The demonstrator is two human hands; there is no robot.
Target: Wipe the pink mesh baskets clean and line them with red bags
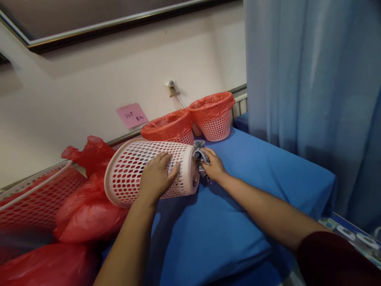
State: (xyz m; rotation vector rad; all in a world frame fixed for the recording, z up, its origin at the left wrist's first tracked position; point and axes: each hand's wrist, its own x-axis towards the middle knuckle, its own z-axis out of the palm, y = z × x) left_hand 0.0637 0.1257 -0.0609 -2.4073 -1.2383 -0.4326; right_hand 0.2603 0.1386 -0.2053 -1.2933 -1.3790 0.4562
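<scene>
The person's right hand (213,166) is closed around a crumpled grey cloth (200,151), which touches the base of a white mesh basket (133,163). The left hand (157,174) lies palm-down on the basket's side, fingers loosely spread over the holes and thumb apart, not wrapped around it. The basket lies on its side on a blue sheet (193,234), its base toward three o'clock and its wide rim toward nine.

Taking the basket as the dial's centre, one upright basket with a red liner (166,124) stands just beyond at twelve o'clock, and a second lined basket (216,126) at about one. A pink note (132,115) is on the wall at eleven. Toward eight sits a knotted red bag (92,206), with another white basket (38,202) past it at nine. A blue curtain (303,95) hangs at two.
</scene>
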